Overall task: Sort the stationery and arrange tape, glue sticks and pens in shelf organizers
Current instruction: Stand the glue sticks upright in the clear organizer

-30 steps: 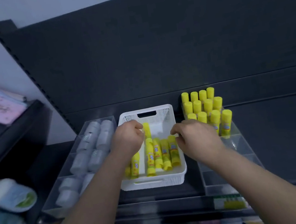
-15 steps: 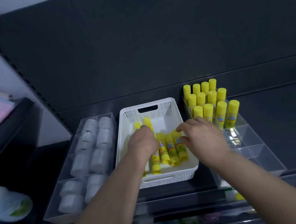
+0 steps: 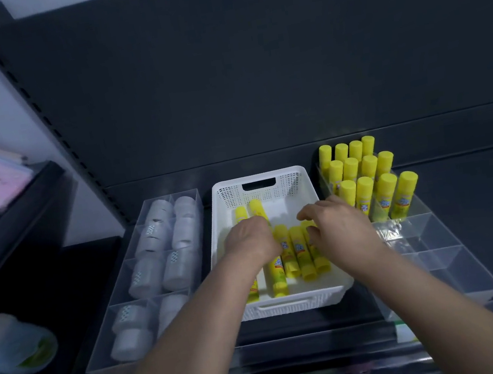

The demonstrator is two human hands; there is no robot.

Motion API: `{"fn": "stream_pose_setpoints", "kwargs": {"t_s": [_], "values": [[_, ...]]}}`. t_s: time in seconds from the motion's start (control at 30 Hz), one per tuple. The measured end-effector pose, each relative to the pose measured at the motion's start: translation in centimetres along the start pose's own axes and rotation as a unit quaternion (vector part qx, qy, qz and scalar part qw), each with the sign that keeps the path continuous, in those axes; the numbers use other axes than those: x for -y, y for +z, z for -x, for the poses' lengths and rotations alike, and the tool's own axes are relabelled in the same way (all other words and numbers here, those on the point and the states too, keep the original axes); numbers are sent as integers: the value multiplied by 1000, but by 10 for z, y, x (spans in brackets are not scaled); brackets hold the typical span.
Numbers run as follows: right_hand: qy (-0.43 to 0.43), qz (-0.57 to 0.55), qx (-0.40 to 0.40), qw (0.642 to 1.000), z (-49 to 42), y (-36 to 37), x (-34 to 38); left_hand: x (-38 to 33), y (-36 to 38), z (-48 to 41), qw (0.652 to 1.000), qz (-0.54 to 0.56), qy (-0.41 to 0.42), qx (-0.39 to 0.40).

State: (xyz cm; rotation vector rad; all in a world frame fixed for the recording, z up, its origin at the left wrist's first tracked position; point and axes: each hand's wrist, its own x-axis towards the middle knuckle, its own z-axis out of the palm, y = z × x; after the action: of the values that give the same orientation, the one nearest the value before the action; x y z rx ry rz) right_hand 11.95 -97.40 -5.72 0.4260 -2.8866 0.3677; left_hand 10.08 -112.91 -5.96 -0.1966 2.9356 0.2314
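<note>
Left hand (image 3: 251,240), right hand (image 3: 337,227) — palm-down, perhaps gripping

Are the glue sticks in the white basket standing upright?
No: the glue sticks lie flat on the bottom of the white basket.

My head camera looked forward and down from close above onto the shelf (image 3: 294,323) and its dark back panel (image 3: 254,73).

I saw a dim, bluish picture. The dark back panel (image 3: 254,73) took most light; only the yellow glue sticks (image 3: 364,193) looked bright. Weak glare lay on the clear organizer (image 3: 421,231). The left edge was blurred and bent.
</note>
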Motion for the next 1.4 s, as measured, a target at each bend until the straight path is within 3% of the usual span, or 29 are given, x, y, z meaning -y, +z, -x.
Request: {"fn": "stream_pose_setpoints", "kwargs": {"t_s": [0.13, 0.27, 0.4, 0.53, 0.83, 0.97, 1.13, 1.23, 1.4], "values": [[2, -16, 4, 1000, 6, 0, -2, -1, 0, 0, 999, 30, -8, 10], [6, -22, -16, 1000, 6, 3, -2, 11, -3, 1, 990, 138, -42, -10], [-6, -12, -21, 1000, 6, 7, -1, 14, -9, -1, 965, 247, -49, -75], [-12, -13, -26, 999, 5, 10, -3, 7, -5, 3, 927, 369, -37, -50], [-43, 75, -40, 995, -8, 9, 4, 31, -19, 4, 895, 414, -28, -165], [-10, 63, 69, 996, -32, 12, 25, 43, -24, 6, 895, 402, 0, -193], [22, 108, 184, 977, -53, 29, 41, 55, -23, 2, 897, 407, 12, -174], [76, 36, 184, 979, -57, 33, 44, 61, -21, -1, 897, 410, 26, -165], [135, -156, 92, 974, -45, 10, 44, 62, -25, -4, 897, 410, 49, -160]]}}
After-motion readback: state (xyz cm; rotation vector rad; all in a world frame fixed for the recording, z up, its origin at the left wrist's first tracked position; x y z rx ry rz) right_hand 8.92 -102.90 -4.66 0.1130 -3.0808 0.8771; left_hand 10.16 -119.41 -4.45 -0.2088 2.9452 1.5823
